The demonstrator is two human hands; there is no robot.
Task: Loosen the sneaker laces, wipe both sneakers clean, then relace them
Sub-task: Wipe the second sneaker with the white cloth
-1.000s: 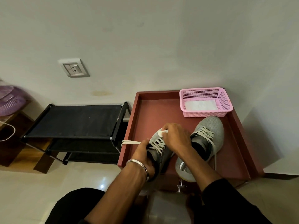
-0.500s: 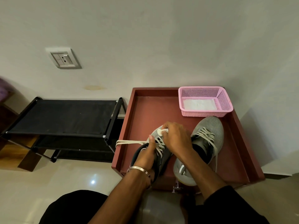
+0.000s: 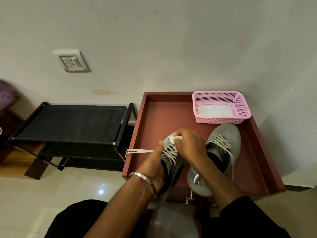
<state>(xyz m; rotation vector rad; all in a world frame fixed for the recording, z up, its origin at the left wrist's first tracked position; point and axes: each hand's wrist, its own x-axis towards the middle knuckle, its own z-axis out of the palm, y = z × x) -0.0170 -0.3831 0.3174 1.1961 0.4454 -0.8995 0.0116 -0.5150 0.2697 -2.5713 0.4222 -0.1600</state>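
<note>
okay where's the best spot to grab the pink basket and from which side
Judging by its pose, grip the pink basket by its near long rim, coming from above: it sits upright and open-topped, its far side near the wall, and the right sneaker toe crowds its front wall.

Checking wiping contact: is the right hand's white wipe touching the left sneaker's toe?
Touching. The head view shows the right hand pinching the white wipe, pressed directly against the left sneaker toe, no gap.

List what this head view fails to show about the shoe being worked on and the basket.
- Left sneaker: its toe and heel are covered by the right hand and left hand.
- White wipe: mostly hidden inside the right hand's fingers.
- Pink basket: the white contents are too blurred to identify.
</note>
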